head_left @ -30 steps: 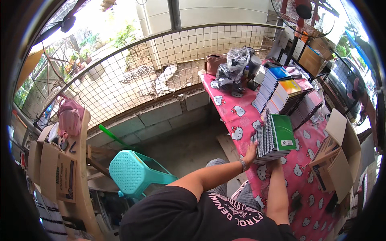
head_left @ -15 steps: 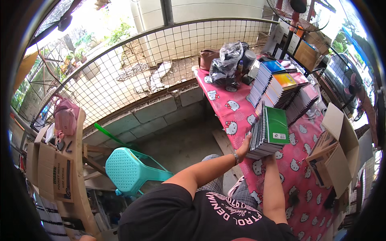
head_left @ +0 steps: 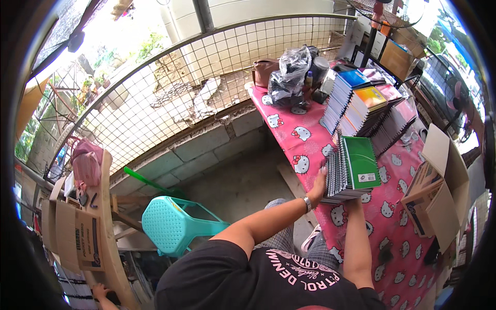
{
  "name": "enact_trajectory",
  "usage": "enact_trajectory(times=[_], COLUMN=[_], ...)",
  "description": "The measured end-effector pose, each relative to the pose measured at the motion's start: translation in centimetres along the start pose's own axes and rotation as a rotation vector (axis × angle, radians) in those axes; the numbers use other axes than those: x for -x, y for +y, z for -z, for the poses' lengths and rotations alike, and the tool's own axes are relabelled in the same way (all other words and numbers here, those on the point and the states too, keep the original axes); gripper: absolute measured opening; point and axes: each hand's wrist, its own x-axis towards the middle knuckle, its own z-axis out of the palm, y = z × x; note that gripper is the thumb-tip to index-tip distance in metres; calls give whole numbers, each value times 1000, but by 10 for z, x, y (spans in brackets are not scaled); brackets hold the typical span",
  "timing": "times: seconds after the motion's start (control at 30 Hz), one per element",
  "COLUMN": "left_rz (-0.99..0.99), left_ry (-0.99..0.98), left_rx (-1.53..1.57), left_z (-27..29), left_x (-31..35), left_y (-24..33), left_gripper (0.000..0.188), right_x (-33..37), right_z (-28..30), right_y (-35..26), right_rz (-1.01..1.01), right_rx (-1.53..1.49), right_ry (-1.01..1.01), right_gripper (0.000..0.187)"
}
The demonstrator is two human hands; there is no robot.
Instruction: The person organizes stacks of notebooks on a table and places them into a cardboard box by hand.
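A stack of spiral notebooks [head_left: 363, 164], the top one with a green cover, is held between my two hands at the near part of the table. My left hand [head_left: 318, 189] presses along the spiral-bound side, fingers against the wire coils. At the near end, my right hand [head_left: 354, 205] grips the stack low down, its fingers mostly hidden by the notebooks. Just beyond stand more piles of spiral notebooks, one topped by a yellow-orange cover [head_left: 368, 97] and one by a blue cover [head_left: 354, 78].
The table has a pink cartoon-print cover [head_left: 338, 238]. An open cardboard box [head_left: 433, 199] stands on its right; a plastic-wrapped bundle [head_left: 292, 77] and brown pouch [head_left: 262, 73] lie at the back. Left are a turquoise stool [head_left: 173, 225], a wooden bench [head_left: 106, 206] and another person's hand [head_left: 101, 291].
My view has shifted slightly. Both hands stay on the green-topped stack, which barely moves against the table. Another person's hand shows more fully at the lower left.
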Motion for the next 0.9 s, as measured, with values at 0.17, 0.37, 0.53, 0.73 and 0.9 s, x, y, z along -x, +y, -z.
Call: enact_trajectory(times=[0.17,0.37,0.53,0.73,0.9], left_rz=[49,413,389,474,425], left_ry=[36,-519,-622,-514,-197], left_rx=[-259,-625,-797,-563,-229], left_z=[-32,50,46,80,70], left_x=[-58,-138,-142,-59,16], left_y=[65,91,88,86,61], left_gripper=[112,96,66,43,45], right_x=[48,88,86,63,28], right_z=[7,-72,-97,-91,-23], right_y=[7,14,15,-10,13], right_rz=[-60,-257,-76,60,-68], right_rx=[-323,-448,-521,-533,-500], right_ry=[355,524,598,489,358], right_gripper=[49,62,64,57,44])
